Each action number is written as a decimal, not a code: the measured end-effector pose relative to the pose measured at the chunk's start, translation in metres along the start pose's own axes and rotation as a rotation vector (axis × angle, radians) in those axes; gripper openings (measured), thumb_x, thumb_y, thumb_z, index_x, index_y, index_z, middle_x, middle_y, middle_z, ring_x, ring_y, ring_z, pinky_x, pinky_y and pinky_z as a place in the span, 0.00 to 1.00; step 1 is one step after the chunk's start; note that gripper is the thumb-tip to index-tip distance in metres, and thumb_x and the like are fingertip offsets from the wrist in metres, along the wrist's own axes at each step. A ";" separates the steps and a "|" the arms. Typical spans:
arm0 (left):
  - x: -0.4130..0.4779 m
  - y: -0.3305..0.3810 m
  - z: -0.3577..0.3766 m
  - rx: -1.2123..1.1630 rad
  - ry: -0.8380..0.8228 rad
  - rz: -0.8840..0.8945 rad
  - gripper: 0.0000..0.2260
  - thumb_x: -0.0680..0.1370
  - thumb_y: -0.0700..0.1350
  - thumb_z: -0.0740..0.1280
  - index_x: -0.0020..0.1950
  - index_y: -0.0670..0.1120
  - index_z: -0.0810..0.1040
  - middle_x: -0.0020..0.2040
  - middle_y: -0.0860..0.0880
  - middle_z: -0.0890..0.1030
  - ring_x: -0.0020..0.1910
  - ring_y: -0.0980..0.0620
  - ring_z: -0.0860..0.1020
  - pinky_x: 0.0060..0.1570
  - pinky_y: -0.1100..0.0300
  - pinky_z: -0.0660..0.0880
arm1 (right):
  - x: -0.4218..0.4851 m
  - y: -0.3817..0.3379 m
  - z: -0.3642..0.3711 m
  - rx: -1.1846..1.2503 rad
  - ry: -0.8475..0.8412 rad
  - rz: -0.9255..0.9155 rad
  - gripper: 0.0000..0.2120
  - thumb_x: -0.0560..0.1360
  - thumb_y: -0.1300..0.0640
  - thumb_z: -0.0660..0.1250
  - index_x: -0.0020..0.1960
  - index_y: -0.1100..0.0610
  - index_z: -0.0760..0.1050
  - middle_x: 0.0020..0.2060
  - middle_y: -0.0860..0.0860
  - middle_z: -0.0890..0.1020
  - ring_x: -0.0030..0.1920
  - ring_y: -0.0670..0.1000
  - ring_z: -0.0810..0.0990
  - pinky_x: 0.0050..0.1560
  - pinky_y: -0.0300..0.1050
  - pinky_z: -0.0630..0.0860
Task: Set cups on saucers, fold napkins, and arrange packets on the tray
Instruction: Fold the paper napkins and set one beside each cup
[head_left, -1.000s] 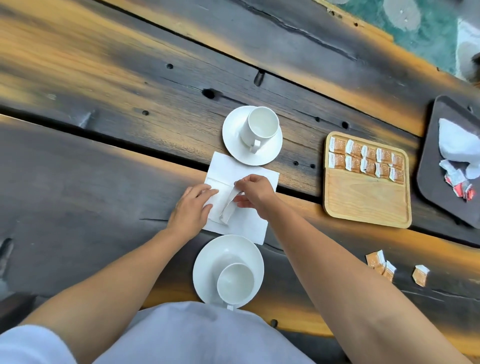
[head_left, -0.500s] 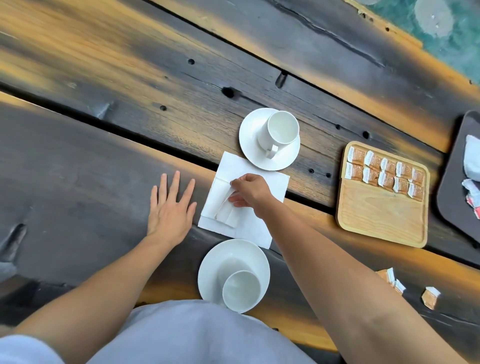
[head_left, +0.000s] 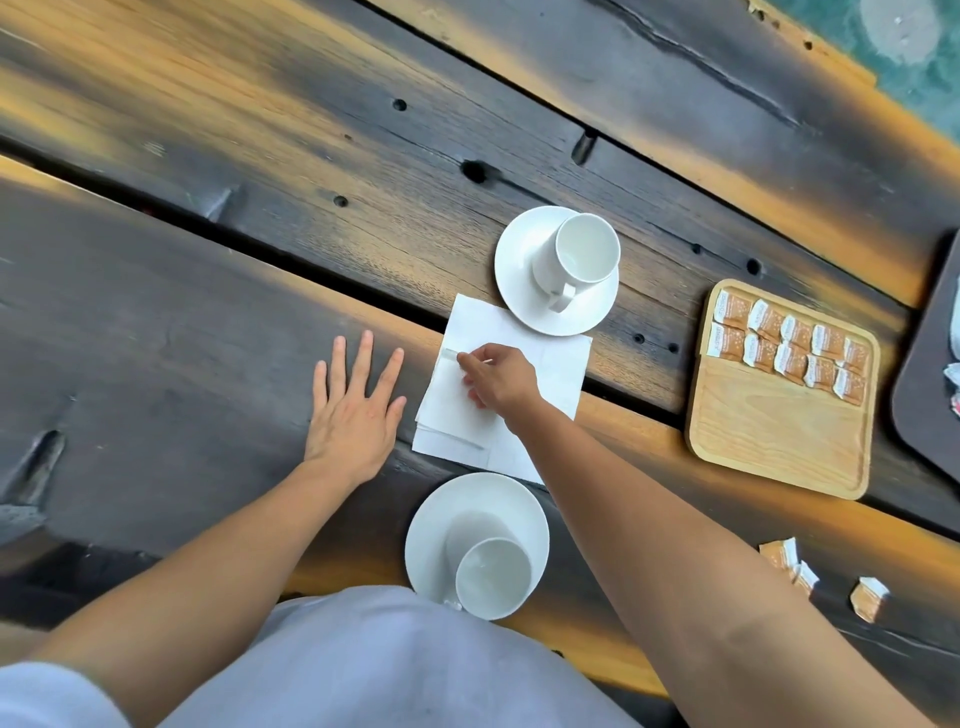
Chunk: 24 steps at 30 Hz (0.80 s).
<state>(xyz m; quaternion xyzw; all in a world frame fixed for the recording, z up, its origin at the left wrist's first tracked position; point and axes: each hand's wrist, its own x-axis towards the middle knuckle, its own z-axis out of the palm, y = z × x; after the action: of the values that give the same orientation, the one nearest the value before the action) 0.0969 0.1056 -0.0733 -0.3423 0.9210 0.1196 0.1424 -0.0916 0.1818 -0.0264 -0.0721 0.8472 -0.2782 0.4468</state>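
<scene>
ten faintly printed, unreadable packets (head_left: 789, 347)

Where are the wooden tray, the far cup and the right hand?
wooden tray (head_left: 779, 441): head view, bare wood below the packets.
far cup (head_left: 587, 249): head view, inside of the bowl.
right hand (head_left: 501, 376): head view, back of the hand on the napkin.

We see a rough, weathered plank table (head_left: 218, 322) of dark, orange-streaked wood with knots and cracks. Both cups (head_left: 584, 257) and saucers (head_left: 519, 270) look like glossy white ceramic. The napkin (head_left: 558, 369) is matt white paper, the tray (head_left: 779, 441) smooth pale wood holding paper packets (head_left: 789, 348).
</scene>
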 end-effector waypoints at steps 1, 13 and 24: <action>0.000 0.001 -0.002 -0.003 -0.012 -0.005 0.27 0.82 0.57 0.44 0.81 0.53 0.45 0.81 0.42 0.44 0.79 0.36 0.42 0.76 0.40 0.48 | 0.000 0.001 0.001 -0.043 0.002 -0.026 0.09 0.76 0.52 0.68 0.38 0.52 0.77 0.39 0.55 0.85 0.39 0.55 0.80 0.50 0.52 0.80; 0.042 0.055 -0.043 -0.310 0.052 0.053 0.18 0.77 0.48 0.69 0.67 0.49 0.75 0.62 0.44 0.72 0.59 0.42 0.67 0.55 0.48 0.67 | -0.013 0.026 -0.031 -0.128 0.228 -0.023 0.14 0.74 0.61 0.68 0.59 0.54 0.79 0.49 0.55 0.79 0.49 0.53 0.78 0.47 0.38 0.69; 0.053 0.060 -0.045 -0.429 -0.002 0.023 0.10 0.75 0.43 0.71 0.55 0.48 0.77 0.54 0.48 0.72 0.58 0.45 0.69 0.58 0.52 0.68 | -0.020 0.048 -0.022 -0.119 0.208 -0.025 0.16 0.72 0.56 0.71 0.58 0.52 0.73 0.51 0.52 0.72 0.48 0.53 0.74 0.50 0.46 0.72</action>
<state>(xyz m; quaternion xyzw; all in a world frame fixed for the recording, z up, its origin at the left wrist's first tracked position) 0.0108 0.1037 -0.0421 -0.3542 0.8781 0.3150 0.0658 -0.0915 0.2381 -0.0280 -0.0800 0.9031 -0.2389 0.3478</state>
